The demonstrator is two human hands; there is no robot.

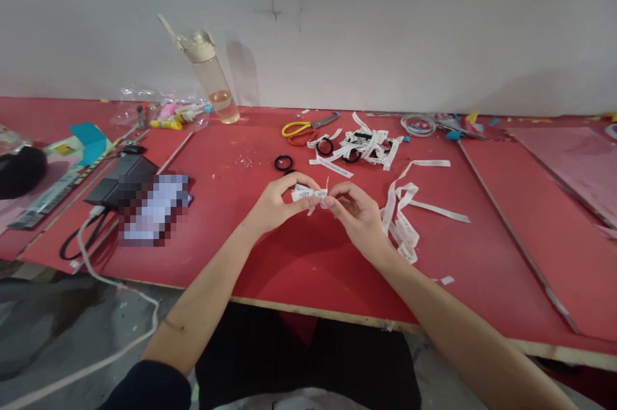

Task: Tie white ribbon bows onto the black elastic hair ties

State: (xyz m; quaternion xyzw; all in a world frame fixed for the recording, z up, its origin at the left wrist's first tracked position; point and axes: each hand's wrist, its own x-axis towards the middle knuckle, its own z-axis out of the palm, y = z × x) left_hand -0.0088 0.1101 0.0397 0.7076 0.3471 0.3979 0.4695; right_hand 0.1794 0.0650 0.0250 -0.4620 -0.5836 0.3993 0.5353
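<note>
Between my two hands is a white printed ribbon [308, 194], folded or knotted, with dark lettering on it. My left hand [282, 204] pinches its left side between thumb and fingers. My right hand [354, 207] pinches the right side, and a thin ribbon end sticks up between them. Just beyond my left hand lies a black hair tie [283, 162], with another dark loop partly hidden behind the fingers. A pile of white ribbons and black hair ties [371, 146] sits past my right hand. Loose ribbon lengths [405, 230] lie to the right of it.
Scissors [308, 129] with yellow and red handles lie at the back. A tilted-looking water bottle [212, 79] stands near the wall. At left are a black power adapter [123, 180], a blurred phone [157, 211] and a white cable [139, 294]. The red table's front edge [313, 311] is near me.
</note>
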